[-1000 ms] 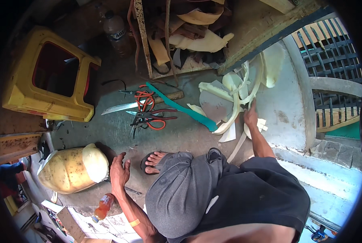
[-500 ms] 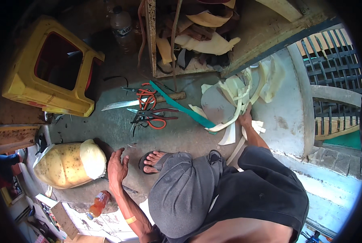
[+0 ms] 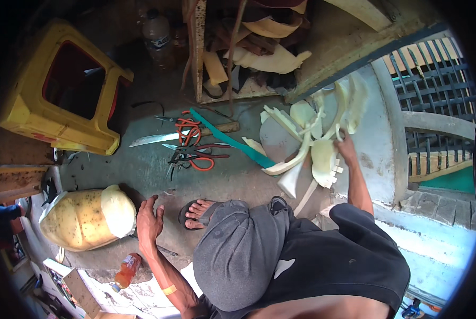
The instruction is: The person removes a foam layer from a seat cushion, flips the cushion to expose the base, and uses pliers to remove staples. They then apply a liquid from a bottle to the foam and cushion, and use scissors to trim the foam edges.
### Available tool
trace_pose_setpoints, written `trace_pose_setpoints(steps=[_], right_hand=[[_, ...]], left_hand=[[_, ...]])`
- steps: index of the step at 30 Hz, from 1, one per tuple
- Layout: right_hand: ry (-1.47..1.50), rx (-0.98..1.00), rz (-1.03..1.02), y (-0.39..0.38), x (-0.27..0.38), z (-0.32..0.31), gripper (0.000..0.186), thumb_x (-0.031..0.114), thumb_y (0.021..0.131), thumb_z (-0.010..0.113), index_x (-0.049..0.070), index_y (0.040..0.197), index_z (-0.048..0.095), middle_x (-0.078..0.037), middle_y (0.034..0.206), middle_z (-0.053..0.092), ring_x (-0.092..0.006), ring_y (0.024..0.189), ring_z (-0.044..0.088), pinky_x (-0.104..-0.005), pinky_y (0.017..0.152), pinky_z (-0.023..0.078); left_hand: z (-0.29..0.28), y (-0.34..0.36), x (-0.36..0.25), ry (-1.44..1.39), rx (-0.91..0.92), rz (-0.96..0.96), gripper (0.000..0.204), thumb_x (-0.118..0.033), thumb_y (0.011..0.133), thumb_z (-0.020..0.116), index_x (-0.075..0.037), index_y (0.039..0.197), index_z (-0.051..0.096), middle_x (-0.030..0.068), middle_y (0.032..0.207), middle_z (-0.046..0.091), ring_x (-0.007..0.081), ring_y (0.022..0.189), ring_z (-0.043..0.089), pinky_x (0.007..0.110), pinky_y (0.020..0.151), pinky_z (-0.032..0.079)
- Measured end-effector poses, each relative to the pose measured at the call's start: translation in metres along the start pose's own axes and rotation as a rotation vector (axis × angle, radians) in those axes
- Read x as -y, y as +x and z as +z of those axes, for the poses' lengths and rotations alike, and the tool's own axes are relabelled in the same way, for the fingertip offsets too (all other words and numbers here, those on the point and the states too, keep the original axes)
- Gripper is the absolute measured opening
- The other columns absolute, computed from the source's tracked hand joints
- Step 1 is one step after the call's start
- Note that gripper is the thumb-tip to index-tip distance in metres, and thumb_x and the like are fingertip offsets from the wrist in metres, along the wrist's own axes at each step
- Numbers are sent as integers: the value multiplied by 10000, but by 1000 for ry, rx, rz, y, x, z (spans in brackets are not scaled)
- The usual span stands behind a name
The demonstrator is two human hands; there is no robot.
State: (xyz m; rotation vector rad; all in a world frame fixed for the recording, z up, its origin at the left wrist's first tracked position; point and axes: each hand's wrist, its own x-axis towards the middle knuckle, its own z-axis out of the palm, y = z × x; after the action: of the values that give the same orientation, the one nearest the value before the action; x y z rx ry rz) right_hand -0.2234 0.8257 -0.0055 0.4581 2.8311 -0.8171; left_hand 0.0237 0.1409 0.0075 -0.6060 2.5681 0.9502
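While the right hand [image 3: 346,149] has its grip clenched on a thin pale strip [image 3: 331,131], that strip lies among pale offcuts [image 3: 303,112] on the floor [image 3: 216,179]; a green strip [image 3: 232,142] lies to their left; the left hand [image 3: 149,223], its grip released, is just beside a yellowish bundle [image 3: 82,220].

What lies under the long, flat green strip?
A knife's brown wooden handle passes beneath the long, flat green strip; the part of the handle directly under it is covered and cannot be seen.
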Motion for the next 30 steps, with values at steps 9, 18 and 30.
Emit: trace_pose_setpoints(steps=[9,18,30], right_hand=[[368,502,-229,-58,264,-24,850,121,763,661,27,1560,380,-111,1233,642,-167,936,633,-300,740,545],[466,981,-724,-155,409,249,718,128,904,651,10,1555,372,-121,1179,664,-198,1095,633,-345,992,483],[412,1426,-517,-237,463,383,953,247,825,805,-51,1571,291,-255,1462,502,-332,1344,507,-410,1094,441]], left_hand=[[24,20,-59,-686,122,221,583,-256,973,683,-45,1484,499,183,1365,630,292,1189,638,417,1012,509],[45,4,-68,-1472,-217,-226,480,-108,960,703,67,1375,537,166,1195,706,176,1012,693,316,852,563],[42,-45,14,-1966,-946,-380,411,-102,981,672,-17,1352,515,145,1240,678,275,1052,718,421,885,614]])
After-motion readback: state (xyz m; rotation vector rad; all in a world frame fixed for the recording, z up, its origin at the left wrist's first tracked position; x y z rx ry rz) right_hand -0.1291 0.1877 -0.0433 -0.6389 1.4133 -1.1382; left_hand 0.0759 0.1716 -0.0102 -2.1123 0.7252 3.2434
